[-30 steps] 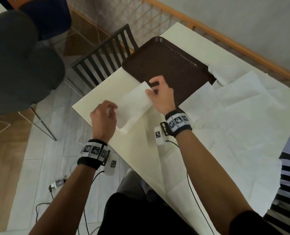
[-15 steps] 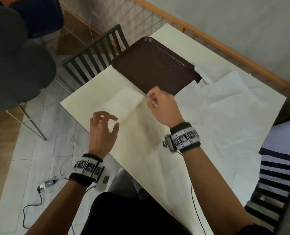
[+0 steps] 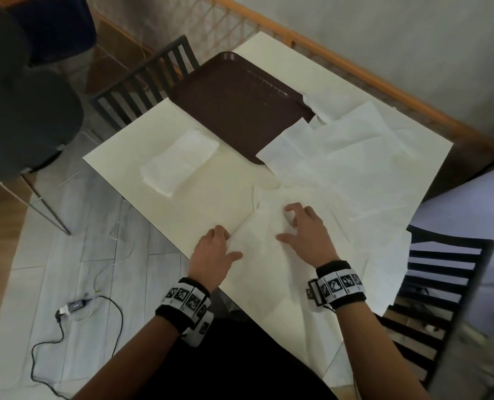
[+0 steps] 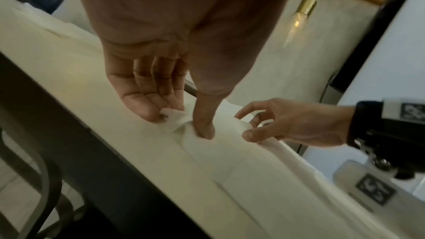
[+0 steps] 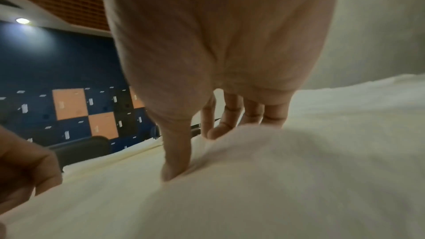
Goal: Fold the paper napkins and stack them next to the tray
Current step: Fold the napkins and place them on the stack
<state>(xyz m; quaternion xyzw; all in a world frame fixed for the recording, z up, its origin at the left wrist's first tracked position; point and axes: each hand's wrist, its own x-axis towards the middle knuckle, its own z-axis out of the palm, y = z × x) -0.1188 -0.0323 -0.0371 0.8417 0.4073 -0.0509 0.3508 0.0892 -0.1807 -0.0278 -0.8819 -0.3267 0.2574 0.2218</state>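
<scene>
A folded white napkin point(image 3: 179, 161) lies flat on the cream table point(image 3: 211, 197), just left of the brown tray point(image 3: 240, 105). Several unfolded napkins point(image 3: 355, 157) spread over the table's right half, one overlapping the tray's corner. At the near edge, both hands are on one unfolded napkin point(image 3: 268, 255). My left hand point(image 3: 229, 243) pinches its left corner point(image 4: 174, 117) between thumb and fingers point(image 4: 151, 114). My right hand point(image 3: 286, 223), fingers curled, gathers a raised fold of the same napkin point(image 5: 264, 152) between thumb and fingers point(image 5: 214, 132).
A dark slatted chair point(image 3: 141, 85) stands behind the table at left, and another point(image 3: 442, 284) at right. A grey round chair point(image 3: 23, 111) fills the far left. A cable and adapter point(image 3: 75, 306) lie on the floor. A wooden rail point(image 3: 355, 62) runs behind the table.
Both hands let go of the folded napkin beside the tray and drew back to the near edge, where they now hold an unfolded napkin.
</scene>
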